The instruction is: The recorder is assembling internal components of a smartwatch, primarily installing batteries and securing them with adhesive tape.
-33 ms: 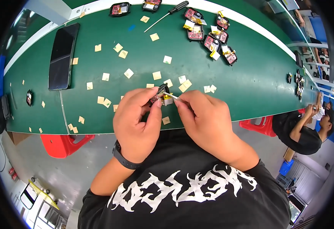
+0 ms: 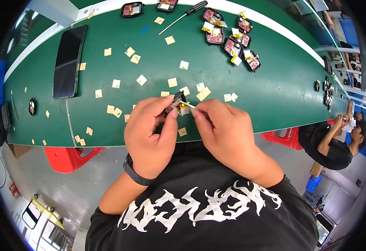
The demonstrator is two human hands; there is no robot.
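Observation:
Close to the table's near edge, my left hand (image 2: 149, 134) pinches a small open black casing (image 2: 175, 100) with a red circuit board inside. A silvery battery with yellow tape (image 2: 184, 108) sticks out at the casing's right side. My right hand (image 2: 227, 127) is closed on a slim pointed metal tool (image 2: 188, 104), whose tip reaches into the casing. Whether the tool has one prong or two is too small to tell. The fingers of my left hand cover the casing's lower left part.
Small cream square pads (image 2: 141, 80) lie scattered over the green table (image 2: 275, 92). Several similar open casings (image 2: 233, 47) are grouped at the far right of centre, beside a screwdriver (image 2: 185, 16). A black tablet-like slab (image 2: 70, 62) lies left. Another person (image 2: 333, 142) sits at far right.

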